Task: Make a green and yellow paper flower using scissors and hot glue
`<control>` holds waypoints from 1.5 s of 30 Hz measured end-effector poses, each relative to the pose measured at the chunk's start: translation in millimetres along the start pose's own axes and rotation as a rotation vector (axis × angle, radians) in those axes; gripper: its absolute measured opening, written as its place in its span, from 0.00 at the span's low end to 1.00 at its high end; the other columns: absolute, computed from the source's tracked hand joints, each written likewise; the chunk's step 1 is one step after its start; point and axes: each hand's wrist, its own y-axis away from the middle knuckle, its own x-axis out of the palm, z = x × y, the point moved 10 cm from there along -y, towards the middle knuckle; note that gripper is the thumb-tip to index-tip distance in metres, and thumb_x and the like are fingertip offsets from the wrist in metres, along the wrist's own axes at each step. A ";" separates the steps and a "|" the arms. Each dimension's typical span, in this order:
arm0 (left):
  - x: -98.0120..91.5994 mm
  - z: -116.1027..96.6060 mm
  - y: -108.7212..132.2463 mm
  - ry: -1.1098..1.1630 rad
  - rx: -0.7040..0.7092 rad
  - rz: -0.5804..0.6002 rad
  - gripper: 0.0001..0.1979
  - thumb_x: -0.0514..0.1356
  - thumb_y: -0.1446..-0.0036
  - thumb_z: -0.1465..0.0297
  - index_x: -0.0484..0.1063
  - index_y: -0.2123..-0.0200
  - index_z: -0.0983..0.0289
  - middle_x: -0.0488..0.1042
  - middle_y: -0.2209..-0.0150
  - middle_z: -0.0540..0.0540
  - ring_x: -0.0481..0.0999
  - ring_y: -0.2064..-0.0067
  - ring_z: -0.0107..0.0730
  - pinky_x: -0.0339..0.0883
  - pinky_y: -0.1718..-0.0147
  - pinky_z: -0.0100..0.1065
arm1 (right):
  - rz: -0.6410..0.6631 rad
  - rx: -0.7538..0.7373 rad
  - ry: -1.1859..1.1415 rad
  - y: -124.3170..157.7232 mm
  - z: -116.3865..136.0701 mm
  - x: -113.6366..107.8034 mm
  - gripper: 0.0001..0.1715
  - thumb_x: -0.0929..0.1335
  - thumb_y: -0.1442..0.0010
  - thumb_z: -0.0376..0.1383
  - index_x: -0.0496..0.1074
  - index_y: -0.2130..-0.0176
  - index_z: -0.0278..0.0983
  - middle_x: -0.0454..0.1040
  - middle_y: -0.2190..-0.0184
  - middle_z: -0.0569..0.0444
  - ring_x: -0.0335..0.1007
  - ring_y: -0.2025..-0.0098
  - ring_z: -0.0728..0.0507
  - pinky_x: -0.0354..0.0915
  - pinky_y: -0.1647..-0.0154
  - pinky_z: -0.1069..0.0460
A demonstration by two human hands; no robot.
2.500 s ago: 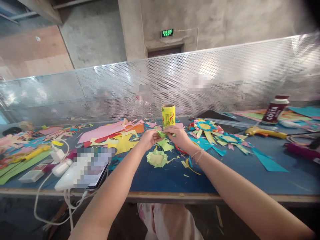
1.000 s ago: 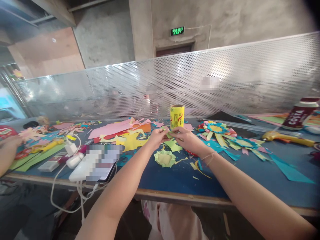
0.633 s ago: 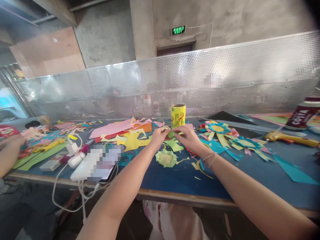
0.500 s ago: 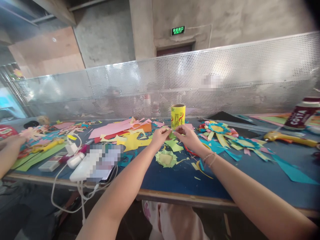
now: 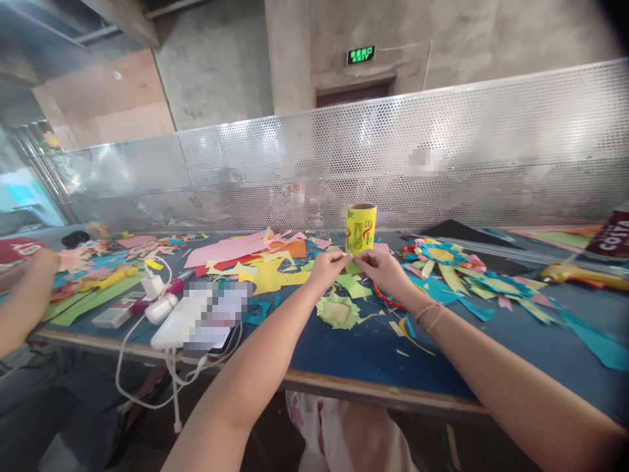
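Note:
My left hand [image 5: 326, 273] and my right hand [image 5: 384, 270] meet over the middle of the table, their fingertips pinched close together. Between them shows a small piece of green paper [image 5: 352, 267], partly hidden by the fingers. Just behind stands a yellow cardboard roll [image 5: 361, 226] with printing on it. Below my hands lies a pale green paper flower [image 5: 337, 311] with a round yellowish centre. A red ring-shaped strip [image 5: 386, 298] sits under my right wrist, and light green paper scraps [image 5: 354, 286] lie beneath my fingers.
To the left are a white power bank [image 5: 179, 321], a phone [image 5: 221, 321] and cables; a co-worker's arm [image 5: 24, 298] reaches in. Colourful paper flowers [image 5: 437, 254], a yellow glue gun [image 5: 565, 272] and a Costa cup [image 5: 612, 236] are on the right. A perforated metal panel [image 5: 275, 170] stands behind.
The whole view has shifted slightly, so things appear farther right. My hands keep their pinch in nearly the same place. The co-worker's hand at the left has moved up toward the red object.

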 end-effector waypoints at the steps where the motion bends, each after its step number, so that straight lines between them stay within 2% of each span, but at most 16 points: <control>1: -0.6 0.0 -0.2 -0.005 -0.001 -0.005 0.14 0.61 0.54 0.60 0.72 0.77 0.66 0.65 0.81 0.49 0.65 0.76 0.24 0.63 0.73 0.28 | 0.003 -0.003 0.007 0.1 0.4 0.2 0.15 0.64 0.50 0.46 0.66 0.76 0.37 0.64 0.82 0.57 0.60 0.79 0.49 0.60 0.78 0.54; 11: 0.0 -1.2 -0.3 -0.006 -0.021 -0.001 0.16 0.61 0.55 0.58 0.74 0.73 0.67 0.66 0.79 0.48 0.66 0.77 0.23 0.65 0.73 0.30 | 0.002 0.016 0.038 0.2 -1.3 0.7 0.18 0.64 0.50 0.49 0.65 0.75 0.36 0.63 0.82 0.57 0.58 0.79 0.49 0.56 0.78 0.53; 14: 1.0 -1.4 -0.3 0.012 -0.029 0.003 0.15 0.61 0.54 0.59 0.73 0.75 0.67 0.66 0.80 0.49 0.66 0.77 0.23 0.65 0.72 0.30 | -0.017 0.018 0.030 1.0 3.9 -2.1 0.19 0.65 0.52 0.50 0.65 0.76 0.37 0.63 0.83 0.57 0.58 0.80 0.50 0.55 0.79 0.53; 17: 2.4 -2.2 0.7 0.044 -0.045 0.016 0.14 0.62 0.56 0.60 0.71 0.77 0.68 0.66 0.80 0.49 0.67 0.76 0.24 0.66 0.72 0.30 | -0.011 0.005 0.030 2.0 8.2 -2.2 0.17 0.64 0.51 0.48 0.65 0.76 0.36 0.64 0.82 0.57 0.59 0.79 0.49 0.56 0.78 0.53; 21: 2.7 -4.2 2.1 0.050 -0.057 0.028 0.13 0.64 0.57 0.62 0.72 0.75 0.68 0.69 0.78 0.50 0.68 0.77 0.23 0.66 0.73 0.30 | -0.007 -0.028 0.064 2.6 9.1 -1.3 0.13 0.64 0.50 0.44 0.65 0.75 0.36 0.65 0.81 0.56 0.60 0.78 0.49 0.57 0.76 0.53; 29: -2.4 -2.1 1.5 0.010 -0.068 -0.007 0.11 0.63 0.56 0.63 0.74 0.74 0.67 0.70 0.78 0.50 0.69 0.77 0.25 0.68 0.71 0.32 | -0.024 -0.100 0.124 2.6 15.6 -1.6 0.10 0.62 0.50 0.40 0.65 0.76 0.36 0.66 0.81 0.56 0.59 0.78 0.49 0.56 0.76 0.54; 37: -0.2 -1.6 2.9 -0.004 -0.091 0.030 0.15 0.59 0.52 0.60 0.70 0.79 0.67 0.69 0.80 0.52 0.70 0.77 0.27 0.68 0.71 0.33 | -0.005 -0.087 0.143 2.2 15.4 -2.4 0.08 0.62 0.51 0.37 0.67 0.76 0.36 0.67 0.81 0.56 0.61 0.78 0.49 0.58 0.76 0.54; 45: -2.6 -6.7 2.6 -0.030 -0.058 0.031 0.15 0.59 0.52 0.59 0.70 0.79 0.66 0.68 0.82 0.50 0.69 0.78 0.26 0.67 0.73 0.31 | -0.010 -0.079 0.129 1.9 16.2 -2.2 0.09 0.62 0.50 0.38 0.67 0.76 0.35 0.68 0.80 0.55 0.61 0.78 0.50 0.58 0.76 0.54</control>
